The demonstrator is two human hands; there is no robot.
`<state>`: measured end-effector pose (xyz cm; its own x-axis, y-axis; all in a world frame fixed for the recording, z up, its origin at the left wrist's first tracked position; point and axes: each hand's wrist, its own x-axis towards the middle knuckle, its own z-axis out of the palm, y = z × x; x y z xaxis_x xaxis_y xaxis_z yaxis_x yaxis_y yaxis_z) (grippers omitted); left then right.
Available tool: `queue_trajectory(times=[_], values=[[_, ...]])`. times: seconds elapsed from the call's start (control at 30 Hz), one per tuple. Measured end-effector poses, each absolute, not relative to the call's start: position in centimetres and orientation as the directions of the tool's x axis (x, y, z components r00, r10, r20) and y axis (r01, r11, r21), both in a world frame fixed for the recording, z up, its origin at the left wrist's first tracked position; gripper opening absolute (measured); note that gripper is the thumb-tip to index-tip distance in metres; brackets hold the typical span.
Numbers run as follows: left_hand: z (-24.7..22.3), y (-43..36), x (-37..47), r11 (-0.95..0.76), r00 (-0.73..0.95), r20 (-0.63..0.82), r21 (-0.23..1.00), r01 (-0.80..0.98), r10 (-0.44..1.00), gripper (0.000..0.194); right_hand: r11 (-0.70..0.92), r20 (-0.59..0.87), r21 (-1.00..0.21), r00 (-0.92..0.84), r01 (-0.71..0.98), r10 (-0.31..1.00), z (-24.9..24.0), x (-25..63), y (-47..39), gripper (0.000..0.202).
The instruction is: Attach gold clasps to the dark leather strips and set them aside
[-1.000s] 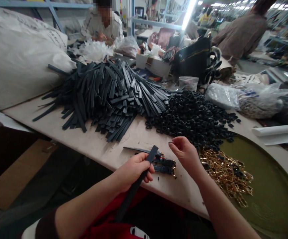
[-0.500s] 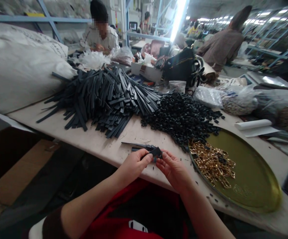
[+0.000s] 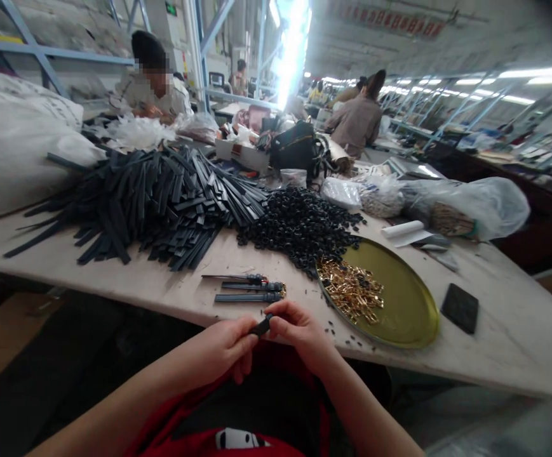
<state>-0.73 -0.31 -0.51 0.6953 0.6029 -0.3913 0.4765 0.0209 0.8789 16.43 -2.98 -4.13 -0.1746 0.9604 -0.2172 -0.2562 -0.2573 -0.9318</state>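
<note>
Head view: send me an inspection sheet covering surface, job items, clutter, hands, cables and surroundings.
Surface: pale worktable, small dark bits near its front edge.
Job's things: heaped dark strips; piled black loops; gold-coloured metal pieces on oval tray; three straps side by side.
Clutter: black slab, white roll, plastic bag.
Hands: left hand and right hand both pinch one dark piece.
Cables: nothing seen.
Surroundings: people beyond the table, bright lamp.

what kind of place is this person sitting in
Probably a factory workshop, perhaps for straps or leather-like goods: a big pile of dark strips, a heap of small black loops and gold buckles on a tray.
</note>
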Motion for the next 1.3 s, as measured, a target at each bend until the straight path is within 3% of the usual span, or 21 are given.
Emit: queue_trajectory(times=[0.17, 0.3, 0.37, 0.47, 0.53, 0.6, 0.67, 0.77, 0.83, 0.93, 1.0, 1.1, 1.2, 1.23, 1.3], values=[[-0.9, -0.7, -0.6, 0.021, 0.595, -0.343, 0.877, 0.480, 0.727, 0.026, -0.144, -0.129, -0.975, -0.097, -0.170, 0.987, -4.8, 16.1, -3.3, 0.021], [-1.4, -0.8, -0.6, 0.177, 0.655, -0.428, 0.893, 0.414, 0.623, 0.046, -0.159, -0.155, -0.939, -0.039, -0.305, 0.987, -5.1, 16.1, -3.0, 0.032], [-2.0, -0.6, -0.4, 0.212, 0.650, -0.421, 0.901, 0.378, 0.633, 0.052, -0.143, -0.140, -0.948, -0.033, -0.285, 0.990, -5.4, 15.8, -3.1, 0.040], [-3.1, 0.2, 0.0, 0.251, 0.623, -0.365, 0.930, 0.268, 0.692, 0.053, -0.077, -0.072, -0.991, -0.054, -0.107, 0.996, -5.9, 16.2, -2.9, 0.056], [-3.9, 1.0, 0.3, 0.305, 0.602, -0.364, 0.931, 0.202, 0.711, 0.047, -0.026, -0.029, -0.990, -0.017, 0.139, 0.999, -6.1, 18.3, -2.3, 0.052], [-4.5, 1.8, 0.6, 0.352, 0.582, -0.389, 0.918, 0.181, 0.714, 0.039, -0.022, 0.040, -0.865, 0.112, 0.502, 0.993, -6.1, 21.9, -1.2, 0.030], [-5.0, 2.3, 1.0, 0.374, 0.570, -0.408, 0.909, 0.182, 0.714, 0.036, -0.132, 0.158, -0.551, 0.259, 0.824, 0.953, -6.1, 25.9, 0.2, 0.020], [-5.5, 2.7, 1.8, 0.340, 0.564, -0.398, 0.917, 0.210, 0.724, 0.033, -0.289, 0.093, -0.158, 0.306, 0.944, 0.948, -6.1, 30.1, 2.0, 0.020], [-5.5, 2.8, 2.3, 0.277, 0.563, -0.379, 0.925, 0.261, 0.734, 0.031, -0.277, 0.016, -0.056, 0.279, 0.959, 0.960, -6.3, 31.2, 2.7, 0.022], [-5.3, 2.9, 2.6, 0.207, 0.576, -0.375, 0.918, 0.338, 0.726, 0.030, -0.246, 0.028, -0.072, 0.248, 0.967, 0.968, -6.4, 31.6, 2.8, 0.024], [-5.1, 3.1, 2.7, 0.190, 0.564, -0.374, 0.914, 0.358, 0.736, 0.029, -0.261, 0.085, -0.184, 0.280, 0.948, 0.956, -6.4, 31.9, 2.5, 0.023], [-4.6, 3.3, 3.0, 0.164, 0.540, -0.349, 0.918, 0.361, 0.766, 0.028, -0.285, 0.086, -0.557, 0.396, 0.780, 0.914, -6.1, 32.5, 2.1, 0.021], [-3.6, 3.4, 3.8, 0.133, 0.542, -0.308, 0.932, 0.338, 0.782, 0.028, -0.238, -0.122, -0.937, 0.401, 0.254, 0.908, -5.1, 31.5, 1.6, 0.024], [-3.2, 3.3, 4.1, 0.122, 0.545, -0.290, 0.938, 0.323, 0.786, 0.027, -0.220, -0.191, -0.975, 0.357, 0.041, 0.914, -4.6, 30.6, 1.4, 0.026], [-2.4, 3.0, 4.6, 0.100, 0.547, -0.247, 0.954, 0.284, 0.800, 0.027, -0.212, -0.289, -0.931, 0.247, -0.296, 0.925, -3.7, 28.2, 0.9, 0.027]])
